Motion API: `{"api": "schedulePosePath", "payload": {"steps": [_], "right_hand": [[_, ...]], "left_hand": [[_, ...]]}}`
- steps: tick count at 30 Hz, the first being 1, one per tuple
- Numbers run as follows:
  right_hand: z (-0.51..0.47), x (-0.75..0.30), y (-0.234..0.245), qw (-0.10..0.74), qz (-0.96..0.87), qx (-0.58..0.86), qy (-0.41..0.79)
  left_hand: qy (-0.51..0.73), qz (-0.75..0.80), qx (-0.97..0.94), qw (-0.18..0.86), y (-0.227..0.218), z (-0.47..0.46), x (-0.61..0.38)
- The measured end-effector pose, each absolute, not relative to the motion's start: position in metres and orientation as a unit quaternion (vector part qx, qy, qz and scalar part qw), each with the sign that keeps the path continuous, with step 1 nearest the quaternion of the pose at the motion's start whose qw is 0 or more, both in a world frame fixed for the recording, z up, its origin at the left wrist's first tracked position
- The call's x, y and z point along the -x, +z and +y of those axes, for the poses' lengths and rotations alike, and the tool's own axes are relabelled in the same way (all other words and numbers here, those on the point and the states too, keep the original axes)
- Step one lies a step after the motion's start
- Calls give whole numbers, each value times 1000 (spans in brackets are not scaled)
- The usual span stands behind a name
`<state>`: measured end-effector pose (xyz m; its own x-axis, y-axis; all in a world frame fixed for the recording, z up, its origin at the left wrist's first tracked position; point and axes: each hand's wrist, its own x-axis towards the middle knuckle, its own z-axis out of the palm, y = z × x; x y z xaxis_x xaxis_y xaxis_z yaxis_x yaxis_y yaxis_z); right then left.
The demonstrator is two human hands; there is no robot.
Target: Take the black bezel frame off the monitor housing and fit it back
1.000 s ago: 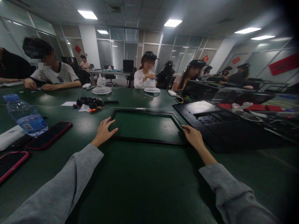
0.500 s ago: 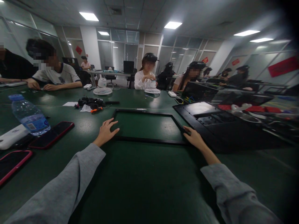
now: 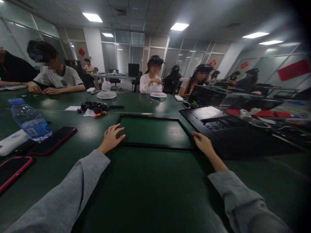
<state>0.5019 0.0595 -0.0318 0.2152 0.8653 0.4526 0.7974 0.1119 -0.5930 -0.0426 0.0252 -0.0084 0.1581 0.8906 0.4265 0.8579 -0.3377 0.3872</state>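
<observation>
A thin black rectangular frame (image 3: 157,146) lies flat on the green table (image 3: 150,187) in front of me. My left hand (image 3: 111,138) rests on the frame's near left corner with the fingers spread, holding nothing. My right hand (image 3: 203,143) lies at the near right corner, fingers stretched out onto the frame's edge. Both arms are in grey sleeves.
A black monitor back housing (image 3: 218,127) sits right of the frame. At left are a water bottle (image 3: 29,120), a red-edged phone (image 3: 54,139), a pink-edged phone (image 3: 12,170) and a white device (image 3: 11,143). Small black parts with an orange screwdriver (image 3: 94,107) lie beyond. Other people sit across the table.
Both hands stay at the frame's near corners. My left hand has crept slightly right along the corner; the view has shifted a little.
</observation>
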Motion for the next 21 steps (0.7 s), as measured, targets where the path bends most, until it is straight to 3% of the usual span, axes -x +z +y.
{"api": "schedulePosePath", "payload": {"steps": [11,21], "right_hand": [[61,-500,-36,367,-649,665,41],[60,-499,-35,388,-644,658,41]], "left_hand": [[284,596,-751,4,-6,23,40],[318,600,-734,-19,2,16,37]]}}
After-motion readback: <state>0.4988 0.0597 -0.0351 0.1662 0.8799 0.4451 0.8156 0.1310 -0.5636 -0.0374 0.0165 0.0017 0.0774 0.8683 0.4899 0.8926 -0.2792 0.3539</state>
